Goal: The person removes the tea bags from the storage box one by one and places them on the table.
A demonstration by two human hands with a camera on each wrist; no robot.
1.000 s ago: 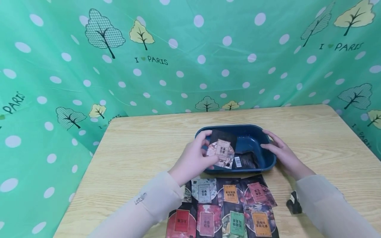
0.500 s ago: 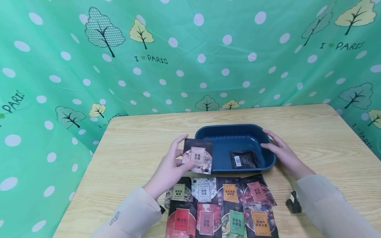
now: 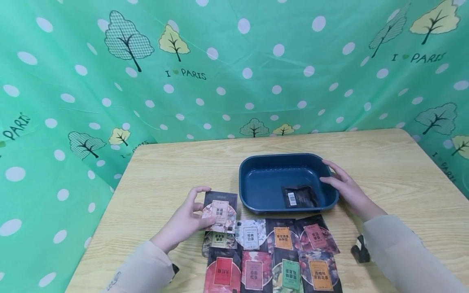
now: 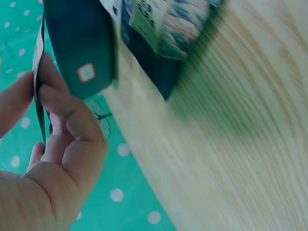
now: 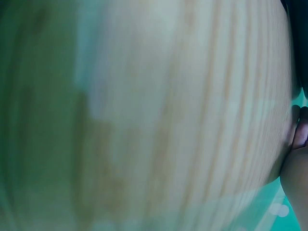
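Note:
In the head view my left hand pinches a tea packet with a pink label and floral print, thumb in front and fingers behind. The packet is upright and overlaps a green-labelled tea packet in the back row. In the left wrist view the held packet appears edge-on between thumb and fingers. My right hand grips the right end of a dark blue basin, thumb over the rim. A black packet with a barcode label lies inside. The right wrist view catches only part of that hand.
Two rows of tea packets lie in front of the basin, including a white one, a red one and an orange-labelled one. A small black object is beside the right sleeve. A green dotted cloth hangs behind the wooden table.
My left hand has carried the pink-labelled tea packet out from over the basin, leftward and toward me, to the left end of the back row. The right hand has stayed at the basin.

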